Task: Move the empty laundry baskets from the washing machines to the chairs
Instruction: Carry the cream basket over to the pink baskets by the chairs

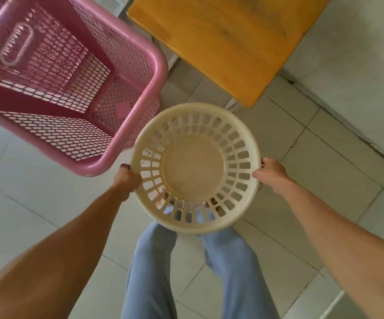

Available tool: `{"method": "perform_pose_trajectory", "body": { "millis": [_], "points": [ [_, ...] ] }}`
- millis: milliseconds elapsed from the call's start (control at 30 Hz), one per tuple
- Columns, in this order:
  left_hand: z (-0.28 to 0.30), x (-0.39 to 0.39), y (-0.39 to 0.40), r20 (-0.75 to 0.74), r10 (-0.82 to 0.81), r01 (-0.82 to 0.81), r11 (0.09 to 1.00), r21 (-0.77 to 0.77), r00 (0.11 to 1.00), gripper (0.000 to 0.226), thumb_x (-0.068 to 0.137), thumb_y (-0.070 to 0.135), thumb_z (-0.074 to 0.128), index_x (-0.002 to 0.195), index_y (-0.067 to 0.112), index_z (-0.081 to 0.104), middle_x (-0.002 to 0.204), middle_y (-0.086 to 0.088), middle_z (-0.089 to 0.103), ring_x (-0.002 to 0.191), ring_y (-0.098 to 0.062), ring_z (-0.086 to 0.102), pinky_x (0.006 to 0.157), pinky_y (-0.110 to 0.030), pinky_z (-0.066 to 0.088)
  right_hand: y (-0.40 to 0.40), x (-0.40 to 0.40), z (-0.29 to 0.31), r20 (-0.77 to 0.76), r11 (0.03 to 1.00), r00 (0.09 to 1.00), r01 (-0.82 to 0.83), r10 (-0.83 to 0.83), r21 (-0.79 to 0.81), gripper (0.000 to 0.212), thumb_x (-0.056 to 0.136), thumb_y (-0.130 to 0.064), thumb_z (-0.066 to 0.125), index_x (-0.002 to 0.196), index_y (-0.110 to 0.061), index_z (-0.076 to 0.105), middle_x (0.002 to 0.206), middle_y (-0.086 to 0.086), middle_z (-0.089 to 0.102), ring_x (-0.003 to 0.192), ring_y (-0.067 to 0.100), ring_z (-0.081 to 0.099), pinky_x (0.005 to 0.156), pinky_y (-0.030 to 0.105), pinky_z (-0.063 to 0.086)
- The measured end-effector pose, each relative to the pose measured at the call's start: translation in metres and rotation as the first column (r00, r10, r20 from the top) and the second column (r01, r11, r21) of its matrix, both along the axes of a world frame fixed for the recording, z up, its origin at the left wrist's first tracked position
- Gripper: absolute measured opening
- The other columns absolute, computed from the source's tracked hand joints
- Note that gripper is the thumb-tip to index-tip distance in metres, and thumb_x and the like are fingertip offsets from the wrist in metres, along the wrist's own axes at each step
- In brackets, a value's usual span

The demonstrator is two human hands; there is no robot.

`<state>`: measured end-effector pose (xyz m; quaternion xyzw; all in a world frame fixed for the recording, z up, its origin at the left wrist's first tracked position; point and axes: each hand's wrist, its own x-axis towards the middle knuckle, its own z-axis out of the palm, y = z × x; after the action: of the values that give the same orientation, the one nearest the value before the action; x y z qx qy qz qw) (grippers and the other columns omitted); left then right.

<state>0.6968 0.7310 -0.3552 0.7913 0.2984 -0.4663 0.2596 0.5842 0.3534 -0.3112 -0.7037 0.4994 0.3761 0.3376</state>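
A round cream laundry basket (pixel 193 168) is held level in front of me, above the tiled floor, and it is empty. My left hand (pixel 127 180) grips its left rim and my right hand (pixel 274 174) grips its right rim. A large pink rectangular basket (pixel 71 88), also empty, stands at the upper left, its near corner close to my left hand. A yellow wooden chair seat (pixel 230 40) lies ahead at the top, bare on top.
Pale floor tiles (pixel 301 146) spread below. A raised light ledge or wall base (pixel 359 88) runs along the right side. My legs in blue trousers (pixel 154 272) are under the cream basket.
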Motion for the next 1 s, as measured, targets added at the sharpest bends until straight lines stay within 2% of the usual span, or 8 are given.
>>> {"method": "perform_pose_trajectory", "body": {
  "millis": [233, 400, 500, 600, 733, 867, 933, 1000],
  "points": [
    [-0.064, 0.025, -0.002, 0.002, 0.054, -0.054, 0.999, 0.008, 0.999, 0.054, 0.078, -0.004, 0.060, 0.127, 0.011, 0.044, 0.114, -0.013, 0.058, 0.108, -0.035, 0.060, 0.087, -0.051, 0.057, 0.000, 0.023, -0.062, 0.042, 0.999, 0.998, 0.048, -0.047, -0.023, 0.020, 0.089, -0.003, 0.060, 0.099, -0.021, 0.062, 0.097, 0.003, 0.068, 0.087, 0.023, 0.066, 0.054, 0.021, 0.042],
    [-0.089, 0.026, -0.001, 0.001, 0.103, -0.103, 0.994, 0.025, 0.995, 0.055, 0.077, -0.002, 0.060, 0.127, 0.010, 0.042, 0.120, -0.014, 0.057, 0.110, -0.035, 0.059, 0.086, -0.053, 0.057, 0.004, 0.034, -0.092, 0.089, 0.994, 0.992, 0.095, -0.090, -0.047, 0.026, 0.088, -0.002, 0.060, 0.104, -0.022, 0.066, 0.103, 0.002, 0.068, 0.090, 0.023, 0.066, 0.073, 0.027, 0.049],
    [-0.091, 0.026, -0.003, 0.015, 0.109, -0.110, 0.993, 0.044, 0.994, 0.053, 0.077, 0.002, 0.063, 0.126, 0.010, 0.044, 0.116, -0.013, 0.060, 0.107, -0.034, 0.061, 0.085, -0.050, 0.058, 0.007, 0.039, -0.096, 0.145, 0.989, 0.983, 0.127, -0.115, -0.076, 0.034, 0.089, 0.002, 0.059, 0.116, -0.017, 0.068, 0.106, 0.002, 0.069, 0.090, 0.022, 0.065, 0.073, 0.024, 0.048],
    [-0.093, 0.026, -0.002, 0.018, 0.114, -0.115, 0.992, 0.049, 0.993, 0.051, 0.076, 0.006, 0.065, 0.125, 0.009, 0.049, 0.114, -0.013, 0.063, 0.103, -0.032, 0.063, 0.080, -0.044, 0.058, 0.009, 0.042, -0.095, 0.189, 0.982, 0.971, 0.167, -0.148, -0.091, 0.034, 0.088, 0.004, 0.059, 0.115, -0.016, 0.067, 0.103, 0.000, 0.069, 0.089, 0.019, 0.063, 0.063, 0.018, 0.044],
    [-0.089, 0.021, -0.005, 0.021, 0.114, -0.115, 0.990, 0.077, 0.993, 0.049, 0.078, 0.009, 0.064, 0.125, 0.009, 0.051, 0.113, -0.013, 0.063, 0.099, -0.029, 0.060, 0.073, -0.038, 0.053, 0.007, 0.042, -0.092, 0.191, 0.974, 0.964, 0.207, -0.186, -0.092, 0.040, 0.088, -0.001, 0.063, 0.125, -0.015, 0.061, 0.110, 0.000, 0.066, 0.093, 0.017, 0.059, 0.078, 0.024, 0.044],
    [-0.086, 0.018, -0.006, 0.049, 0.123, -0.125, 0.991, 0.048, 0.991, 0.054, 0.078, 0.011, 0.066, 0.129, 0.014, 0.047, 0.115, -0.012, 0.063, 0.100, -0.030, 0.058, 0.078, -0.040, 0.053, 0.009, 0.031, -0.091, 0.165, 0.981, 0.970, 0.187, -0.177, -0.045, 0.049, 0.089, -0.005, 0.064, 0.136, -0.014, 0.056, 0.128, 0.002, 0.065, 0.100, 0.015, 0.055, 0.086, 0.024, 0.042],
    [-0.077, 0.019, -0.008, 0.073, 0.103, -0.106, 0.994, 0.033, 0.992, 0.052, 0.079, 0.014, 0.066, 0.129, 0.017, 0.049, 0.114, -0.011, 0.064, 0.095, -0.028, 0.057, 0.078, -0.040, 0.051, 0.016, 0.027, -0.086, 0.170, 0.983, 0.970, 0.181, -0.171, -0.043, 0.048, 0.089, -0.005, 0.063, 0.136, -0.015, 0.056, 0.129, 0.001, 0.064, 0.101, 0.015, 0.055, 0.086, 0.025, 0.042],
    [-0.058, 0.019, -0.008, 0.084, 0.069, -0.071, 0.997, 0.017, 0.994, 0.049, 0.084, 0.015, 0.063, 0.132, 0.018, 0.049, 0.110, -0.008, 0.063, 0.088, -0.025, 0.054, 0.070, -0.034, 0.047, 0.025, 0.022, -0.079, 0.165, 0.982, 0.971, 0.183, -0.174, -0.042, 0.042, 0.089, -0.004, 0.061, 0.129, -0.016, 0.058, 0.125, 0.001, 0.066, 0.101, 0.018, 0.058, 0.081, 0.026, 0.043]
  ]
}}
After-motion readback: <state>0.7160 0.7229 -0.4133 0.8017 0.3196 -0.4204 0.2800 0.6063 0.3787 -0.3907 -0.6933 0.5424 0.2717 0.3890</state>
